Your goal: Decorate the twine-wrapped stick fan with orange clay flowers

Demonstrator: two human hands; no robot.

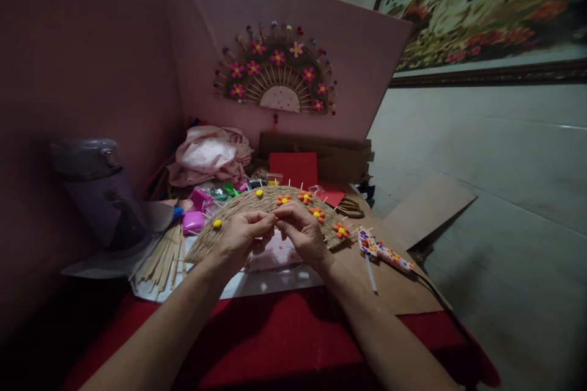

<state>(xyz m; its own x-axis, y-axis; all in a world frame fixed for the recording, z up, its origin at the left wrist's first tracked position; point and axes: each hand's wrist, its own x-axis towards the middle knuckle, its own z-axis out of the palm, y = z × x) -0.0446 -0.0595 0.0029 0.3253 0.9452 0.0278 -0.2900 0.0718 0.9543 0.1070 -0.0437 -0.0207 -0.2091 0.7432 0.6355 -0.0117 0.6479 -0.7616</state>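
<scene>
My left hand (pixel 247 233) and my right hand (pixel 303 235) meet at the fingertips, both closed in a pinch. A tiny orange piece (pixel 276 219) shows between them; it looks like soft clay, mostly hidden by the fingers. Behind and below the hands lies a half-round fan (pixel 238 203) wrapped in brown twine, with short sticks poking out of its curved edge. Orange flowers with yellow centres, such as this flower (pixel 340 231), sit on its right part. Two bare yellow dots, one dot (pixel 217 224) lower left and another dot (pixel 259 193) higher, are on its left part.
Thin wooden sticks (pixel 162 259) and a purple flask (pixel 103 195) stand left. A flowered glue gun (pixel 385 252) lies on cardboard (pixel 403 293) at right. Behind are pink cloth (pixel 211 156), clay packets (pixel 200 198), and red card (pixel 293 166). A finished-looking fan (pixel 277 73) hangs on a pink board.
</scene>
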